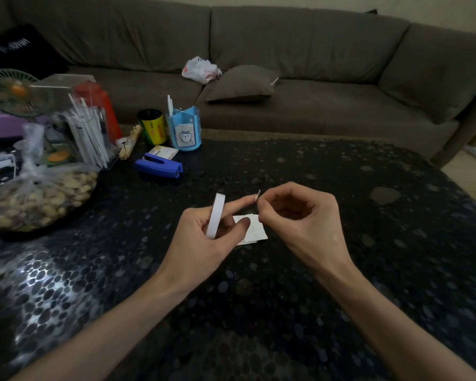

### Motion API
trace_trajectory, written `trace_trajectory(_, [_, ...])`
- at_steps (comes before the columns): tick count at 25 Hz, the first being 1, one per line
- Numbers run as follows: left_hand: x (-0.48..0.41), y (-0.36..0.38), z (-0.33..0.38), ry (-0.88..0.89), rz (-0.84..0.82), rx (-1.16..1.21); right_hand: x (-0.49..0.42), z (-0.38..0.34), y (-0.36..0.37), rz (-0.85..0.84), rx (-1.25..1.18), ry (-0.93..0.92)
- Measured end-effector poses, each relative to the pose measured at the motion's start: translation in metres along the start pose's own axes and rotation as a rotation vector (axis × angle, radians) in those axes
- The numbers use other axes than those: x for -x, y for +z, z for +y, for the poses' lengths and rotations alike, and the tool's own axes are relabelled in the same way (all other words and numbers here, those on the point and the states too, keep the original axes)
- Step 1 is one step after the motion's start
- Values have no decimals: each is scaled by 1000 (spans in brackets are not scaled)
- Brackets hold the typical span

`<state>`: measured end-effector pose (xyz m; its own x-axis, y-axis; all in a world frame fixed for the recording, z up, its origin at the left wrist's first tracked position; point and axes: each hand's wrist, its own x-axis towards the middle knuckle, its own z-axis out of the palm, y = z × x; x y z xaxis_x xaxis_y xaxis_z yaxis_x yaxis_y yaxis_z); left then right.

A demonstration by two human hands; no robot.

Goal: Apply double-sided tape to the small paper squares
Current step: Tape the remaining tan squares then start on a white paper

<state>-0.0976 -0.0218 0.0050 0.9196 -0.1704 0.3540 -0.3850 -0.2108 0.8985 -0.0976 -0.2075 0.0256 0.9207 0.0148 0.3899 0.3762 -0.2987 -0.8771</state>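
Observation:
My left hand (204, 237) holds a white roll of double-sided tape (216, 215) edge-on, the roll looped over its fingers, with the index finger stretched out to the right. My right hand (294, 215) pinches a small white piece (258, 195) at the left index fingertip; whether it is tape or paper I cannot tell. Beneath both hands, a small stack of white paper squares (254, 229) lies on the dark pebble-patterned table (259, 298), partly hidden by my fingers.
A blue stapler (158, 165), a blue pen holder (184, 130), a yellow-and-black can (152, 127), a clear pen organiser (85, 127) and a bag of nuts (36, 199) crowd the table's far left. A brown sofa (286, 78) runs behind the table.

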Motion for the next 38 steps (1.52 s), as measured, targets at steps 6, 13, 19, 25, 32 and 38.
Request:
trace_trajectory(6, [4, 2, -8, -28, -13, -155, 2, 2, 2, 34, 135, -72])
trace_trajectory(13, [4, 5, -8, -9, -3, -183, 4, 1, 2, 28, 197, -90])
trace_trajectory(19, [5, 4, -1, -37, -17, -117, 1, -3, 1, 32, 99, 7])
trace_trajectory(25, [3, 2, 5, -77, -52, 75, -2, -8, 0, 11, -139, 168])
trace_trajectory(32, [4, 2, 8, -185, -91, 249, -4, -9, 1, -10, -342, 247])
trace_trajectory(38, [4, 2, 14, -265, -119, 377, -5, -7, 0, -55, -405, 284])
